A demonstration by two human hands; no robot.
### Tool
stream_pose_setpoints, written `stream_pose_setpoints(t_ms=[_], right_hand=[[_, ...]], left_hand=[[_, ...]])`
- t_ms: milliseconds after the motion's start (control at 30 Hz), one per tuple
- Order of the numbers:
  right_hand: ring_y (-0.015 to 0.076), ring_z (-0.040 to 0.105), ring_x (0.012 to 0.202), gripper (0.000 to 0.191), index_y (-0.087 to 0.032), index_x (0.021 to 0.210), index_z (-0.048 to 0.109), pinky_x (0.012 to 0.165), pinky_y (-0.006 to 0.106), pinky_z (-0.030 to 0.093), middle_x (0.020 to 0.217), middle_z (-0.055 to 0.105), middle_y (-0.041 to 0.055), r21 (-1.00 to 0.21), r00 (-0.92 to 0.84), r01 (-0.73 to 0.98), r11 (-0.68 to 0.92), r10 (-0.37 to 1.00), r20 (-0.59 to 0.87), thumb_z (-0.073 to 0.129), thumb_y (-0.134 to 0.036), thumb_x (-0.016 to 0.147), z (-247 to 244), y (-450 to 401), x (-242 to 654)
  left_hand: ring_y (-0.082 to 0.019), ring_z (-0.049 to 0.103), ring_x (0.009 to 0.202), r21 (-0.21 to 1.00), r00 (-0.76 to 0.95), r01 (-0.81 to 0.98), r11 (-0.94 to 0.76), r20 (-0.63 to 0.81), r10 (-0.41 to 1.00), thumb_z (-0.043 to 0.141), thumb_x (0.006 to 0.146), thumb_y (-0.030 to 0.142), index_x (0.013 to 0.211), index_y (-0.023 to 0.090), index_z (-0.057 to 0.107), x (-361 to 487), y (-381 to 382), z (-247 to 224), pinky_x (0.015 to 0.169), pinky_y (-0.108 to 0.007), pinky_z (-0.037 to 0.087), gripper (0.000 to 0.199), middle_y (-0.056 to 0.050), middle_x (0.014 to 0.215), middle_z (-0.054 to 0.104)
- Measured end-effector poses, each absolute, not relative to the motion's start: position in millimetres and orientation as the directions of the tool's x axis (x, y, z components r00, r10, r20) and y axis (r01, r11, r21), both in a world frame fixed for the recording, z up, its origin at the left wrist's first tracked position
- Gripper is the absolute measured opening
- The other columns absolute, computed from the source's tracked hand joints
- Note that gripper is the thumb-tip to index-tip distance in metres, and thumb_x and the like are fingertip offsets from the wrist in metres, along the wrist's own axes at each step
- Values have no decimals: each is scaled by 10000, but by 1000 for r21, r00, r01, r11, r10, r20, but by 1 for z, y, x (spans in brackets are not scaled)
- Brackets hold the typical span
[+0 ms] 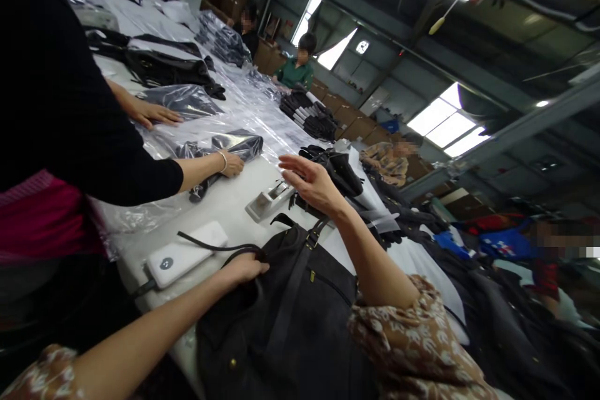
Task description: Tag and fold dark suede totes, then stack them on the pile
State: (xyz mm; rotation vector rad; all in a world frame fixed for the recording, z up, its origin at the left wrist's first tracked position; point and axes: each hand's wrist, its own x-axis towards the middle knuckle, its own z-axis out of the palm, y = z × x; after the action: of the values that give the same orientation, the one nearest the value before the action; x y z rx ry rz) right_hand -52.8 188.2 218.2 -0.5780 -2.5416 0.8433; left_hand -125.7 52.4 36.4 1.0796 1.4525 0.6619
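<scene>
A black backpack point(300, 319) with brass-coloured fittings lies on the table right in front of me. My left hand point(246, 267) is closed on its upper left edge, where a dark cord point(201, 242) sticks out past the fingers. My right hand point(312, 182) is raised with fingers stretched out and apart, holding nothing. Just below and left of it stands a grey tape dispenser point(269, 199). To the left of the backpack lies a white box-shaped device point(187, 255) with a round dark mark.
At my left, a co-worker's hands point(233, 164) rest on dark goods in clear plastic bags point(187, 102). Stacked black bags point(307, 114) lie farther along the white table point(225, 200). More black bags point(492, 306) crowd the right side. Other people sit beyond.
</scene>
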Motion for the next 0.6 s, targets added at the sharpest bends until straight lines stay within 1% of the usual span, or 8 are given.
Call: stream_pose_setpoints(t_ms=[100,167,233,333,400,467,533,600], right_hand=[[183,634,982,347,-149,1095,643,898,339,482,1034,684,71,-499,-774,501,707,624,108,437,-90,822,192,197,-2],[202,619,1018,366,-156,1032,668,914,342,460,1073,676,89,-336,-817,555,761,575,-49,468,-34,752,167,196,30],[221,563,1124,440,-191,1090,643,953,369,415,1179,634,94,-192,-879,473,860,445,-170,503,-14,713,145,189,48],[245,439,1267,518,-239,1165,589,1026,452,307,1274,578,84,-83,-938,245,966,215,-270,528,-14,703,123,182,48],[241,498,1200,435,-242,1085,624,1014,458,301,1159,643,69,-70,-932,166,984,134,-336,546,-37,709,117,187,40],[222,599,1011,283,-244,943,671,949,414,354,942,698,34,-81,-899,200,976,150,-411,596,-98,712,114,201,35],[190,623,800,154,-248,839,696,815,335,418,757,684,-6,-146,-839,351,925,241,-487,671,-200,695,112,222,34],[151,575,637,167,-235,794,707,631,258,415,641,632,-33,-284,-762,537,795,311,-568,727,-335,661,105,243,34]], left_hand=[[-199,650,627,880,93,240,409,-440,893,518,732,226,874,126,657,-126,49,41,502,-246,447,223,-60,773,700],[-209,659,710,897,84,247,368,-398,914,519,727,214,891,134,657,-125,49,43,577,-257,471,229,-61,827,704],[-220,655,818,913,63,288,288,-318,946,528,718,194,908,142,653,-123,52,44,695,-276,483,233,-66,899,704],[-221,634,919,916,55,375,145,-178,983,515,702,131,947,143,632,-120,57,43,820,-296,471,272,-79,991,691],[-211,626,933,905,54,414,98,-131,990,492,693,90,946,148,620,-118,58,37,830,-293,474,290,-77,998,684],[-199,626,914,899,54,426,100,-135,989,477,692,68,924,161,610,-115,57,28,799,-276,487,283,-64,968,683],[-188,635,869,900,67,417,130,-173,983,468,706,60,941,174,596,-111,58,15,730,-256,501,291,-54,945,684],[-186,645,800,902,98,414,125,-180,979,444,741,66,1018,177,571,-108,62,3,637,-248,502,324,-60,927,685]])
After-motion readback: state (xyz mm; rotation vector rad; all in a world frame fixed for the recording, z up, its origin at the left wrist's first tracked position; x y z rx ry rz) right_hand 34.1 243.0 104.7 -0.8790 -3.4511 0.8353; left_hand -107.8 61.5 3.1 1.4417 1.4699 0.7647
